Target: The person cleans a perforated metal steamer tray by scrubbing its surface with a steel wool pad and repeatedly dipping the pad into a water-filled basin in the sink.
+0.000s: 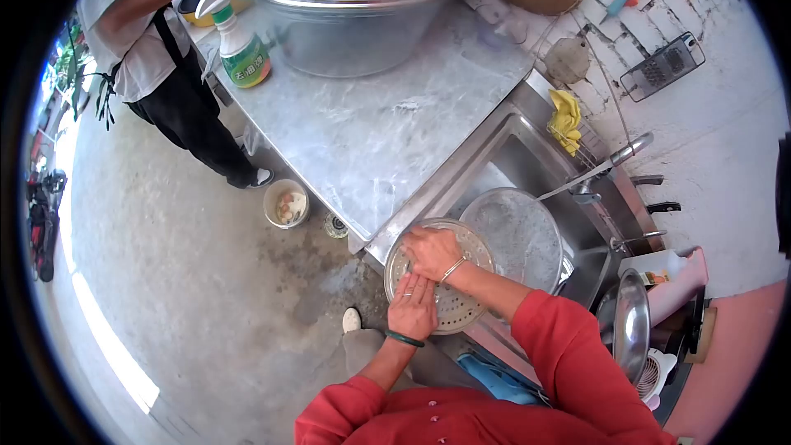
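A round metal steamer plate with punched holes [457,311] rests at the sink's near edge, tilted slightly in front of my body. My left hand [412,309], with a dark green bangle at the wrist, lies on its left part with fingers stretched out. Just above it, my right hand [434,253], wearing a silver bangle, presses on the plate with curled fingers. Whatever is under those fingers is hidden. Beside the plate, a large round basin of cloudy water [515,235] sits in the steel sink [494,161].
A steel counter [354,132] bears a spray bottle [241,53] and a big lidded pot [350,29]. A bucket with scraps [286,203] stands on the floor. Another person [177,74] stands at left. A yellow cloth [565,122] and a metal bowl [631,325] are at right.
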`<act>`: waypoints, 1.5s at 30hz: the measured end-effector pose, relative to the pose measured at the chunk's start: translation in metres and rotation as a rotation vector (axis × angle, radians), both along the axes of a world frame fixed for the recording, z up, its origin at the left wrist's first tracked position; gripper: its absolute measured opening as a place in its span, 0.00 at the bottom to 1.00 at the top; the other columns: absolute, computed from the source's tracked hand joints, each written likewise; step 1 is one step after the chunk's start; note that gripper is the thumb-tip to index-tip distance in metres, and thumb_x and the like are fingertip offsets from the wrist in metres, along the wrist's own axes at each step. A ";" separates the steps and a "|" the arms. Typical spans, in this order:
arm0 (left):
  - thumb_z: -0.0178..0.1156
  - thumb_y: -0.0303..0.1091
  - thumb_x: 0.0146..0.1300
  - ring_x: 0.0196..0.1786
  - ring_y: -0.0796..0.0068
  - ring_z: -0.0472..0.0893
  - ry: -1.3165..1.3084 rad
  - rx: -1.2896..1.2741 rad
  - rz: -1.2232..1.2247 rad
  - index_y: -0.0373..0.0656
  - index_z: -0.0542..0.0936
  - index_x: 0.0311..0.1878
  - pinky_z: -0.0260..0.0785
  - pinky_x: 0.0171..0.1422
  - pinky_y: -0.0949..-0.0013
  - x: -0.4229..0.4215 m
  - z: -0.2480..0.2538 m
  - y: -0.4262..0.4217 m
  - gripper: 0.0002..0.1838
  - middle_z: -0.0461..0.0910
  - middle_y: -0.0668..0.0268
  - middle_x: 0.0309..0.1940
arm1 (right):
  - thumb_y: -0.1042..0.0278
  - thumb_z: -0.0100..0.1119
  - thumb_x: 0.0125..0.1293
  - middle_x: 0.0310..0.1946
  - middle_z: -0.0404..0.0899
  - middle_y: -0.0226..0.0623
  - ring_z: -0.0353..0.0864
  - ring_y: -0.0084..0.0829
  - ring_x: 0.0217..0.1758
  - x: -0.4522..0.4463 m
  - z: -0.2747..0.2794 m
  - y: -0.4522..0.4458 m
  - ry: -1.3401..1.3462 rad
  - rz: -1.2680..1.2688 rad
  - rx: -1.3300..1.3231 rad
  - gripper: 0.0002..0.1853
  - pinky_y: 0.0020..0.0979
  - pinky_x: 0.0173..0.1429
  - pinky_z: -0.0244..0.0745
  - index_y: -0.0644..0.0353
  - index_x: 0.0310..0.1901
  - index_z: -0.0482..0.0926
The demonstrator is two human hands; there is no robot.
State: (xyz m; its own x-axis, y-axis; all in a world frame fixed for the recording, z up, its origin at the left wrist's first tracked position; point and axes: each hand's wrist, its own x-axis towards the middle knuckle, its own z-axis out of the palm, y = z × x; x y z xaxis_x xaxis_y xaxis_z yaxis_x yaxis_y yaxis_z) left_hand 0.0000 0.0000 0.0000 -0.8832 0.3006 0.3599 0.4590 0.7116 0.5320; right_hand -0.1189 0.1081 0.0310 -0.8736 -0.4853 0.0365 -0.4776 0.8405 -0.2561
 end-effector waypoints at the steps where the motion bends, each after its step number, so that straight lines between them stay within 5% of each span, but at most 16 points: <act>1: 0.56 0.31 0.53 0.65 0.63 0.68 -0.097 0.004 -0.015 0.35 0.73 0.58 0.54 0.71 0.60 0.002 -0.003 0.001 0.26 0.71 0.56 0.61 | 0.64 0.58 0.55 0.26 0.78 0.36 0.82 0.36 0.29 0.006 0.009 -0.013 0.048 0.078 -0.015 0.06 0.36 0.33 0.77 0.55 0.25 0.78; 3: 0.55 0.29 0.54 0.65 0.64 0.68 -0.208 -0.058 -0.030 0.34 0.73 0.58 0.55 0.71 0.60 0.006 0.001 -0.020 0.26 0.71 0.56 0.61 | 0.64 0.56 0.57 0.26 0.78 0.37 0.82 0.37 0.29 0.010 0.006 -0.026 0.087 0.147 -0.097 0.08 0.37 0.31 0.77 0.55 0.24 0.77; 5: 0.57 0.27 0.51 0.64 0.62 0.70 -0.022 -0.001 0.009 0.34 0.74 0.56 0.55 0.71 0.59 0.002 0.017 -0.014 0.26 0.72 0.56 0.58 | 0.64 0.55 0.58 0.26 0.78 0.37 0.81 0.37 0.29 0.003 0.010 0.013 0.063 -0.097 -0.027 0.08 0.37 0.32 0.77 0.56 0.25 0.77; 9: 0.57 0.27 0.50 0.64 0.62 0.69 -0.046 0.001 -0.001 0.35 0.74 0.57 0.55 0.71 0.58 0.003 0.014 -0.008 0.26 0.72 0.55 0.59 | 0.64 0.55 0.58 0.28 0.78 0.38 0.81 0.38 0.30 0.001 0.013 0.018 -0.018 -0.263 0.045 0.08 0.37 0.33 0.76 0.57 0.26 0.77; 11: 0.56 0.27 0.51 0.65 0.62 0.68 -0.149 0.015 -0.023 0.35 0.72 0.58 0.54 0.71 0.59 0.007 -0.001 -0.003 0.27 0.70 0.55 0.61 | 0.62 0.53 0.61 0.27 0.78 0.39 0.80 0.41 0.30 0.014 0.003 -0.019 0.013 0.106 -0.075 0.10 0.40 0.34 0.74 0.57 0.27 0.77; 15: 0.56 0.27 0.51 0.65 0.62 0.68 -0.071 0.025 0.010 0.35 0.73 0.58 0.54 0.71 0.59 0.003 0.013 0.000 0.27 0.71 0.55 0.60 | 0.62 0.53 0.60 0.26 0.78 0.39 0.81 0.41 0.30 -0.003 0.008 0.018 0.075 0.070 -0.122 0.10 0.40 0.32 0.74 0.58 0.27 0.77; 17: 0.56 0.30 0.52 0.65 0.62 0.69 -0.021 -0.029 0.015 0.34 0.72 0.58 0.54 0.72 0.59 -0.001 0.016 -0.001 0.27 0.70 0.54 0.60 | 0.62 0.53 0.57 0.26 0.78 0.39 0.81 0.40 0.30 -0.024 0.002 0.048 0.030 -0.333 -0.008 0.10 0.39 0.32 0.76 0.57 0.26 0.78; 18: 0.56 0.30 0.52 0.65 0.62 0.69 -0.018 -0.034 0.014 0.34 0.72 0.58 0.54 0.72 0.59 0.000 0.016 -0.001 0.27 0.70 0.54 0.60 | 0.62 0.53 0.57 0.26 0.78 0.39 0.81 0.40 0.30 -0.020 0.005 0.039 0.032 -0.334 -0.014 0.10 0.39 0.32 0.76 0.57 0.26 0.78; 23: 0.55 0.29 0.53 0.66 0.58 0.67 -0.112 -0.029 0.027 0.32 0.71 0.58 0.53 0.72 0.57 0.014 0.002 0.004 0.27 0.70 0.52 0.60 | 0.63 0.54 0.58 0.26 0.78 0.39 0.81 0.40 0.30 0.018 0.007 -0.027 0.058 0.186 -0.084 0.09 0.39 0.32 0.76 0.57 0.25 0.78; 29: 0.54 0.30 0.52 0.68 0.55 0.64 -0.002 -0.116 0.065 0.30 0.70 0.59 0.47 0.74 0.51 0.010 0.006 0.009 0.28 0.68 0.48 0.61 | 0.62 0.54 0.58 0.30 0.78 0.37 0.82 0.39 0.31 -0.025 0.010 0.038 0.065 -0.285 0.045 0.08 0.41 0.32 0.75 0.56 0.28 0.78; 32: 0.54 0.31 0.52 0.68 0.51 0.63 -0.063 -0.200 0.043 0.28 0.69 0.59 0.47 0.73 0.51 0.017 -0.005 0.014 0.29 0.67 0.46 0.62 | 0.62 0.54 0.58 0.30 0.78 0.37 0.81 0.39 0.32 0.017 0.006 -0.005 0.041 0.060 -0.062 0.08 0.41 0.33 0.75 0.56 0.29 0.77; 35: 0.53 0.39 0.56 0.70 0.47 0.58 0.002 -0.420 0.095 0.25 0.66 0.61 0.42 0.74 0.49 0.020 -0.005 0.022 0.32 0.62 0.42 0.64 | 0.62 0.53 0.59 0.30 0.77 0.37 0.81 0.39 0.33 0.012 0.014 -0.001 0.061 0.099 -0.122 0.08 0.41 0.35 0.75 0.56 0.29 0.77; 39: 0.51 0.49 0.59 0.72 0.43 0.50 -0.191 -0.316 0.099 0.23 0.62 0.63 0.35 0.75 0.46 0.021 0.036 0.038 0.38 0.56 0.38 0.66 | 0.62 0.54 0.60 0.32 0.78 0.37 0.81 0.40 0.36 -0.025 0.017 0.033 0.068 -0.363 -0.054 0.08 0.42 0.38 0.75 0.55 0.31 0.78; 43: 0.48 0.56 0.61 0.73 0.38 0.45 -0.297 -0.493 0.101 0.22 0.58 0.65 0.31 0.74 0.44 0.023 0.040 0.047 0.44 0.50 0.36 0.68 | 0.61 0.54 0.60 0.33 0.79 0.37 0.81 0.41 0.37 0.006 0.023 0.018 -0.012 -0.241 -0.074 0.09 0.42 0.40 0.75 0.57 0.31 0.78; 45: 0.48 0.56 0.61 0.72 0.38 0.45 -0.333 -0.541 0.080 0.22 0.57 0.65 0.31 0.74 0.44 0.019 0.041 0.048 0.44 0.50 0.36 0.68 | 0.59 0.53 0.60 0.33 0.79 0.38 0.81 0.41 0.38 0.026 0.020 0.010 0.029 0.200 -0.110 0.10 0.42 0.39 0.75 0.57 0.30 0.78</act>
